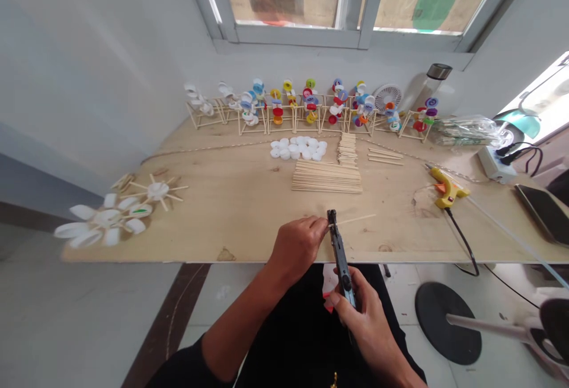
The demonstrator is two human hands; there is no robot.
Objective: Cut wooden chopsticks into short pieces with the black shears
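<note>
My left hand (302, 243) is closed near the front edge of the table, its fingertips pinching a thin wooden stick (358, 219). The stick crosses the head of a long black hand tool (338, 252) and sticks out to the right of it. My right hand (362, 308) is wrapped round the lower end of this tool, below the table edge. Whether the tool's jaws are closed on the stick is too small to tell. Beyond my hands lie a row of long wooden sticks (326, 178), a stack of short sticks (347, 150) and several white bottle caps (299, 148).
Several stick frames with coloured caps (310, 112) line the wall. A yellow glue gun (448, 188), a power strip (495, 166) and a phone (544, 213) are on the right. A white cap wheel (106, 219) and a stick wheel (157, 191) lie on the left.
</note>
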